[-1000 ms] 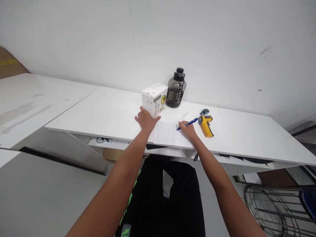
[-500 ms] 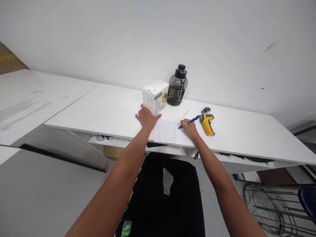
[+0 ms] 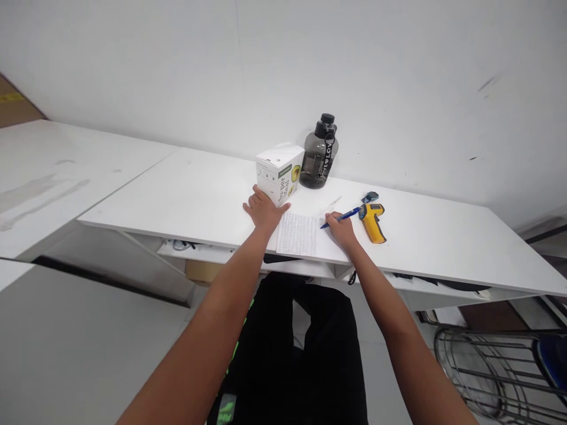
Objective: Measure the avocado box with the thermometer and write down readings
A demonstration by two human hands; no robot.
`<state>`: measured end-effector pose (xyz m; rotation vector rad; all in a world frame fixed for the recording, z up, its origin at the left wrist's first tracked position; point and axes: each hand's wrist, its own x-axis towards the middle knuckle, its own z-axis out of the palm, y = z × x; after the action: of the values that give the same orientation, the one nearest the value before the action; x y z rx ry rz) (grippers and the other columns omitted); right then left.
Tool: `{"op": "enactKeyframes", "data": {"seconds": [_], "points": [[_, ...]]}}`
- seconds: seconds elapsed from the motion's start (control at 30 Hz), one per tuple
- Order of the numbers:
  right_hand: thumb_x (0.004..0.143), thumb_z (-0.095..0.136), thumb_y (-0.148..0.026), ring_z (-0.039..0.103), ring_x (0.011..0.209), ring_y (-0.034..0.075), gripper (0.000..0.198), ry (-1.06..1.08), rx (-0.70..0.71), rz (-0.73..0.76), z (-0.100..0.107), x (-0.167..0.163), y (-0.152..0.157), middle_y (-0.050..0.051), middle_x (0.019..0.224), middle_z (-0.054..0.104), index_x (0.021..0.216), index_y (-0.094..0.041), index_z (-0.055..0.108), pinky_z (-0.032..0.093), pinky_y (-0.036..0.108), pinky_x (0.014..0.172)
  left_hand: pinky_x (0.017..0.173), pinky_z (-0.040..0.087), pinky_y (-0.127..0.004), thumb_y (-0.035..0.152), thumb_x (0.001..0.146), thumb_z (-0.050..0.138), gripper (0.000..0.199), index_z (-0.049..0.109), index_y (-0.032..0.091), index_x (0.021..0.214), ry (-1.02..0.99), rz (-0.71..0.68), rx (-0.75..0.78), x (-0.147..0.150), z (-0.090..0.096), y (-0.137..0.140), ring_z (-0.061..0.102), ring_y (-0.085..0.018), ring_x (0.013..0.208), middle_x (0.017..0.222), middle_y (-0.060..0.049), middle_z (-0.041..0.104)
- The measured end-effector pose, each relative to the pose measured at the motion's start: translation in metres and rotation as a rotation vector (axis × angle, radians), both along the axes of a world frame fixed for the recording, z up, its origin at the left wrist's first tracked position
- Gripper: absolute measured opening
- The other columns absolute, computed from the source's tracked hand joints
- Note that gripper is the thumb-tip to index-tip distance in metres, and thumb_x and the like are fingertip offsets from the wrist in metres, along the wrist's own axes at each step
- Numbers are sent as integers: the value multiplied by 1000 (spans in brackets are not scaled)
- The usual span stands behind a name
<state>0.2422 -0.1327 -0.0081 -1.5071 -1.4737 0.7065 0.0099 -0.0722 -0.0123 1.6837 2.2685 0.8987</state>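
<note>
Between the fingers of my right hand (image 3: 342, 230) is a blue pen (image 3: 348, 216), its tip touching or just above a white sheet of paper (image 3: 299, 234) covered in dense handwriting. My left hand (image 3: 264, 211) rests at the paper's upper left corner, thumb and fingers spread. It lies against the lower front of a white carton (image 3: 279, 172) printed with an avocado and "Su-per Meal". The carton stands upright. A thin clear stick-like item (image 3: 334, 201) lies above the paper, partly hard to make out.
A dark translucent water jug (image 3: 318, 154) stands behind the carton by the wall. Right of my right hand lie a yellow infrared thermometer (image 3: 373, 224) and a small dark teal item (image 3: 370, 196). A shelf (image 3: 212, 254) under the white desk (image 3: 443, 236) holds cables. A wire rack (image 3: 478, 360) stands at lower right.
The pen tip and my right hand have shifted very slightly. The left hand, carton and paper hold their places; the view has moved a little.
</note>
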Motion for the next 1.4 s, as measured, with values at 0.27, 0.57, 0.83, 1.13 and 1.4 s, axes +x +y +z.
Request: {"op": "enactKeyframes", "data": {"seconds": [0.27, 0.57, 0.83, 1.13, 1.4], "points": [[86, 55, -47, 48, 66, 19, 34, -7, 8, -14, 1, 0, 0, -3, 55, 47, 61, -27, 48, 43, 34, 70, 132, 19, -64, 66, 75, 79, 132, 9, 1, 167, 1, -10, -30, 0, 1, 1, 37, -46, 154, 157, -32, 48], [86, 54, -47, 47, 65, 19, 33, -35, -6, 27, 0, 2, 0, -3, 57, 47, 61, -27, 45, 42, 35, 69, 132, 20, -65, 66, 74, 79, 132, 11, 3, 168, 1, -12, -17, -1, 0, 1, 38, -46, 152, 157, -30, 50], [98, 42, -63, 57, 75, 22, 44, -139, 225, -102, -3, -3, -7, 1, 70, 56, 74, -28, 51, 44, 36, 75, 133, 19, -62, 65, 75, 79, 131, 10, 2, 167, 8, -7, -35, 1, 3, 0, 37, -46, 154, 157, -31, 48], [102, 31, -74, 69, 80, 26, 63, -257, 134, 16, -8, -2, 1, 2, 73, 65, 118, -25, 67, 49, 35, 80, 132, 19, -62, 63, 76, 80, 129, 10, 2, 166, -14, -19, -45, 0, 8, -4, 37, -46, 154, 157, -32, 47], [104, 52, -52, 72, 98, 27, 44, -505, 175, -17, -18, -7, 10, 11, 108, 76, 130, -20, 68, 53, 36, 87, 131, 19, -62, 59, 76, 83, 120, 19, 4, 162, -46, -14, -16, 0, 10, -5, 39, -46, 153, 155, -32, 50]]}}
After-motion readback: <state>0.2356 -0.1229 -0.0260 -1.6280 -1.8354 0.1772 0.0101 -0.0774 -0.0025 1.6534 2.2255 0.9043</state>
